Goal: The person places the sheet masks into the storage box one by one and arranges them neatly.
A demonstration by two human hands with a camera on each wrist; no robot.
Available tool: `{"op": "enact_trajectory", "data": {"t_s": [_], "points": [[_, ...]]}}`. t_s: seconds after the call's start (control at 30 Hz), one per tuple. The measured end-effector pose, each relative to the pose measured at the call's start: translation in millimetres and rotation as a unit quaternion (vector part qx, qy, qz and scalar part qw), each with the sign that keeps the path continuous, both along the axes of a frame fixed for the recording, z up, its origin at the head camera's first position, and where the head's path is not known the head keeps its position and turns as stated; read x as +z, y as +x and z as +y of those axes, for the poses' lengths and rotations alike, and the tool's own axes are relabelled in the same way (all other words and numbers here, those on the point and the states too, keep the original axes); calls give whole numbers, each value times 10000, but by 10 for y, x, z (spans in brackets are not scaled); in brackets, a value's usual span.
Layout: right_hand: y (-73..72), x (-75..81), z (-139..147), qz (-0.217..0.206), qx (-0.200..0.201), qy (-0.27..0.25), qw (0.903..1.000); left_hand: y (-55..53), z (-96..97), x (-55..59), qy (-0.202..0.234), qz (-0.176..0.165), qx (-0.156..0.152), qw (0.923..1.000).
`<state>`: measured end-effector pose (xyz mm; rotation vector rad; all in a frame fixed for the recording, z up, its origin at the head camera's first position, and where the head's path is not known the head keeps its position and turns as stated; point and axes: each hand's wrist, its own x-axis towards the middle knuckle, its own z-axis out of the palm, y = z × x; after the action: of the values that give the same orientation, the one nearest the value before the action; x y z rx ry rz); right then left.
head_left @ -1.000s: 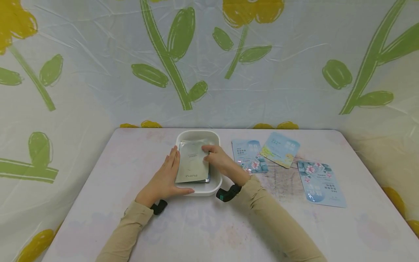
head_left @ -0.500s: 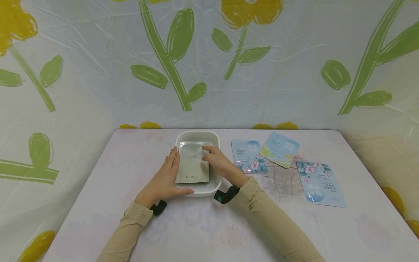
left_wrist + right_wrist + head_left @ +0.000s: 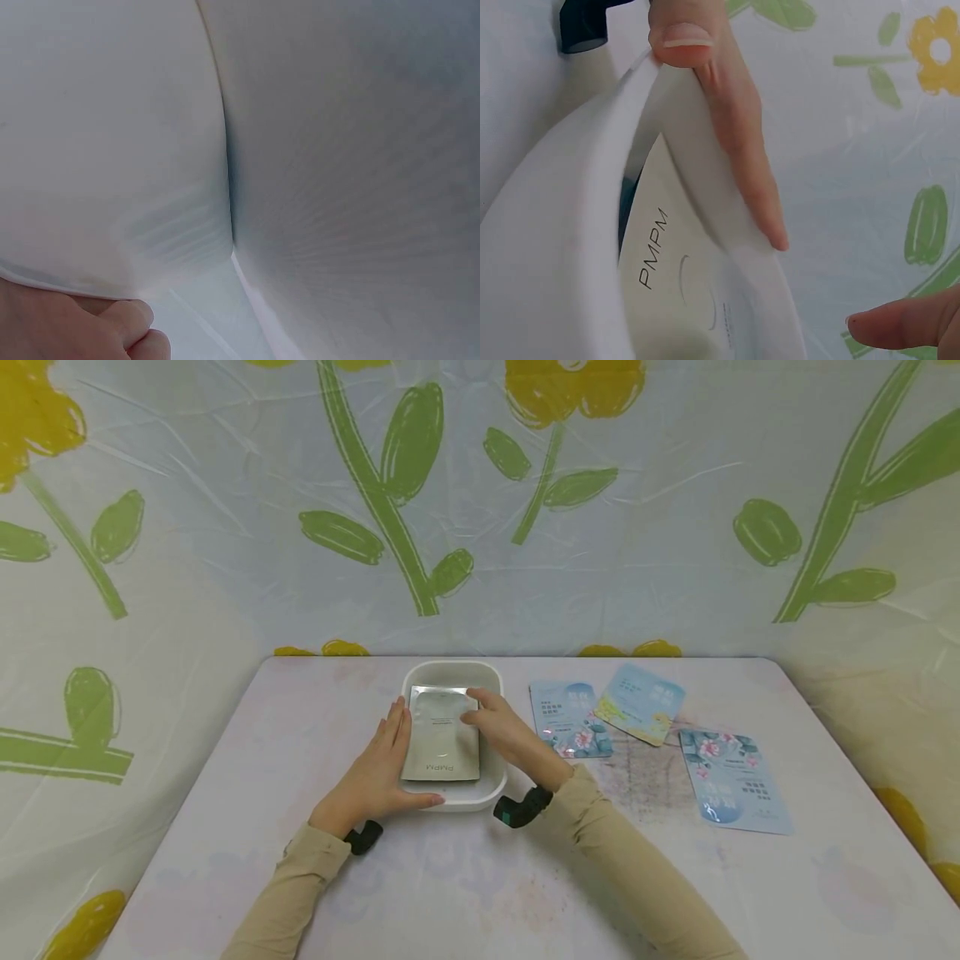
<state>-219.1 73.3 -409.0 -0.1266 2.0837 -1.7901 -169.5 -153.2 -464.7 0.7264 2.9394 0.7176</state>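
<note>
A white plastic tub (image 3: 491, 672) stands at the far middle of the table. A pale green-grey face mask packet (image 3: 441, 739) marked PMPM lies in it, and a dark blue edge (image 3: 625, 214) shows beneath it in the right wrist view. My left hand (image 3: 369, 779) lies along the tub's left side with straight fingers, its thumb across the near rim. Over the right side of the tub is my right hand (image 3: 506, 731), its thumb and index finger apart at the packet's upper right; its other fingers are hidden. One right fingertip (image 3: 870, 324) shows clear of the packet in the right wrist view.
Right of the tub lie three light blue face mask packets: a flowered one (image 3: 572, 718) nearest, a yellow-flowered one (image 3: 641, 703) overlapping its corner, and another flowered one (image 3: 737, 782) further right. A flower-printed sheet (image 3: 660, 527) hangs behind the table's far edge (image 3: 738, 657).
The packet in the tub has settled flatter, and the blue edge under it no longer shows in the head view. My right fingers shift slightly; my left hand stays in place.
</note>
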Motion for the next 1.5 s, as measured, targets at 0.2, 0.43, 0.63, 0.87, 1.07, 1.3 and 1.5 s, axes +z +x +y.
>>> {"op": "enact_trajectory", "data": {"t_s": [0.2, 0.43, 0.63, 0.87, 1.07, 1.3, 1.5], "points": [[41, 87, 38, 311, -42, 435, 9986, 9, -7, 16, 37, 26, -24, 10000], [116, 238, 198, 718, -29, 724, 9948, 9, -12, 17, 2, 3, 0, 10000], [132, 266, 487, 930, -116, 841, 9920, 7, -5, -3, 6, -75, 44, 10000], [144, 265, 875, 1159, -369, 910, 9884, 9, -13, -14, -22, 61, 8, 10000], [205, 353, 1247, 1129, -374, 746, 9901, 5, -14, -13, -44, 119, -47, 9999], [258, 340, 1753, 1170, -664, 923, 9866, 1, -5, 5, -17, 100, -67, 9999], [331, 286, 2166, 1502, -1121, 1802, 9656, 4, 1, 24, -15, 41, -43, 10000]]}}
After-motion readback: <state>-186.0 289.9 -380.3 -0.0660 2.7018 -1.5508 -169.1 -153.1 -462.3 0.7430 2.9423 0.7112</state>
